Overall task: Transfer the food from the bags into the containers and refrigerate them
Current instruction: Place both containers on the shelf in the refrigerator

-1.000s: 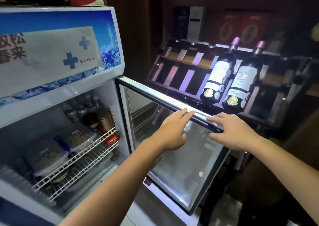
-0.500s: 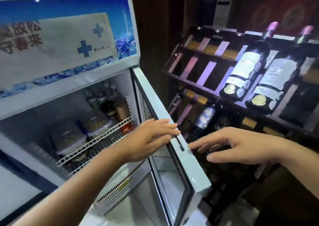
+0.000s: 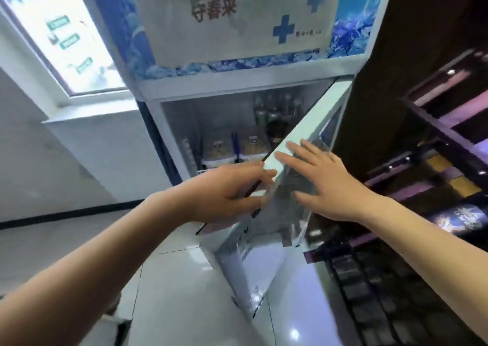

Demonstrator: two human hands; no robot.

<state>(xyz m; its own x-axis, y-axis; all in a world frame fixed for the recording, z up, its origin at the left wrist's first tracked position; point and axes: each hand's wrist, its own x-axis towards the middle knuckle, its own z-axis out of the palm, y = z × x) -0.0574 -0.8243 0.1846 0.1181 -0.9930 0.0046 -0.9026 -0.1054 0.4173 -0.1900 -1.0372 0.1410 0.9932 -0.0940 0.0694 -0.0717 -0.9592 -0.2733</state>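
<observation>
A white display fridge [image 3: 237, 86] with a blue header stands ahead, its glass door [image 3: 303, 139] swung partway across the opening. On the shelf inside sit two clear lidded food containers [image 3: 217, 148] side by side, with bottles and jars [image 3: 274, 115] behind them. My left hand [image 3: 224, 195] is at the door's front edge, fingers and thumb on either side of the frame. With its fingers spread straight, my right hand [image 3: 319, 179] lies flat against the outer face of the door. The image is motion-blurred.
A dark wooden wine rack [image 3: 435, 187] stands close on the right of the fridge. A bright window [image 3: 66, 41] and a white wall are on the left. Glossy floor tiles [image 3: 184, 292] lie below the door.
The door has swung further towards the fridge opening. My right hand has moved from beside the door onto its outer face. The camera has turned left, so the wine bottles have left the view.
</observation>
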